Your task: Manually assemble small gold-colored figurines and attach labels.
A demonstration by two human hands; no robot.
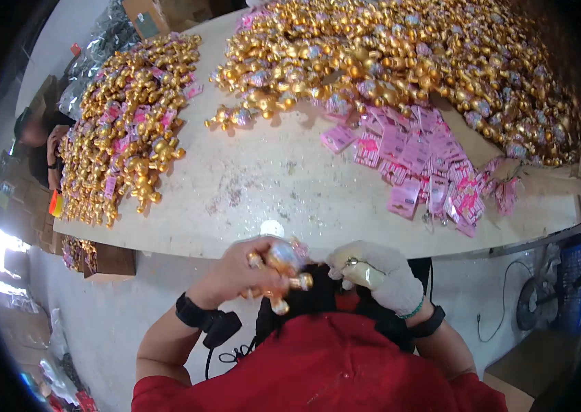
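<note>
My left hand [239,268], bare, is closed around a shiny gold figurine [278,304] with rounded limbs and a silvery, pinkish middle. It is held in front of my red top, just off the table's near edge, and is slightly blurred. Close by on the right, my right hand [393,271] wears a white glove, its fingers pinched together. A small metallic glint and a pale yellowish patch show at its fingertips; what it grips cannot be made out. Pink printed cards [414,151] with small metal fittings lie heaped on the table beyond it.
A large mound of gold figurines [407,51] covers the table's far right, beside cardboard [465,130]. Another heap of figurines [125,130] lies at left, near another person's hand [57,141]. Glitter flecks the pale tabletop [256,185]. A cardboard box [110,264] stands below; a blue crate [575,275] at right.
</note>
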